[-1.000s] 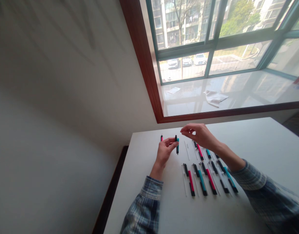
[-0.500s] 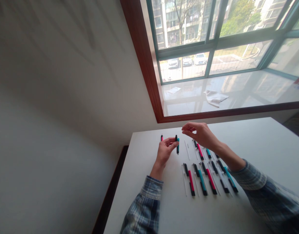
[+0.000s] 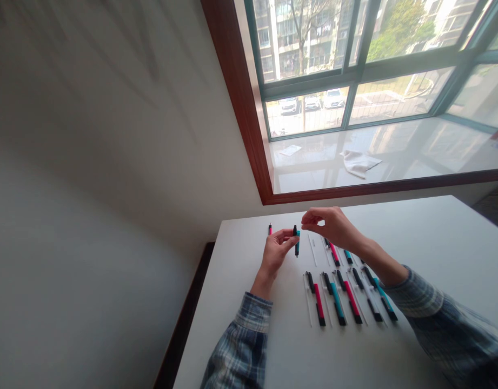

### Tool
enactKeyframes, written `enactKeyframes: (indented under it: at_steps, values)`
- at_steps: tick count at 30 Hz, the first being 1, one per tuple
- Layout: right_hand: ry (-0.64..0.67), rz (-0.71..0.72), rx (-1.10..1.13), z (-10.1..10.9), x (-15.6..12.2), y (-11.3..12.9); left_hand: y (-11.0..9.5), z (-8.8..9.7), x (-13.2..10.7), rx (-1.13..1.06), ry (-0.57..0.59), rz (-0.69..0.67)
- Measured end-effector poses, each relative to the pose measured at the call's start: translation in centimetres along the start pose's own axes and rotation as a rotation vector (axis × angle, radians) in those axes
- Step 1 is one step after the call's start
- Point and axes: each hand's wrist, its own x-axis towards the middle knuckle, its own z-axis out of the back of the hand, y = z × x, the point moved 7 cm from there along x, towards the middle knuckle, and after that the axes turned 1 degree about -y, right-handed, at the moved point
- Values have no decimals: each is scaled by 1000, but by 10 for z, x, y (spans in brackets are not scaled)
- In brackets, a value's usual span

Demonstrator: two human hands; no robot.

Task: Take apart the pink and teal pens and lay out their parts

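Between the thumb and fingers of my left hand [image 3: 274, 254], two pen parts, one black and one teal [image 3: 298, 237], stand nearly upright side by side. My right hand [image 3: 332, 226] is just to their right and slightly higher, its thumb and fingertips pinched together. Whatever sits in that pinch is too small to make out. Below my right hand lie a thin white refill [image 3: 312, 249] and a red pen barrel [image 3: 333, 253], partly among other pen parts that my wrist covers.
Nearer on the white table [image 3: 232, 335] is a row of black grips, refills and coloured barrels, such as a red barrel [image 3: 319, 305] and a teal barrel [image 3: 337, 303]. A red and black pen [image 3: 270, 229] lies behind my left hand. The window ledge [image 3: 313, 170] borders the far side.
My right hand has come down a little and slightly left, towards the pen parts. My left hand has shifted only slightly right and keeps its hold.
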Motion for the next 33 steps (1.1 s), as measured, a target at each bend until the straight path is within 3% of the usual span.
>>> enactKeyframes:
  at_steps: [33]
  values:
    - [141,-26,10,-16,-1,-4,-6,-5,0,-29,56,-35]
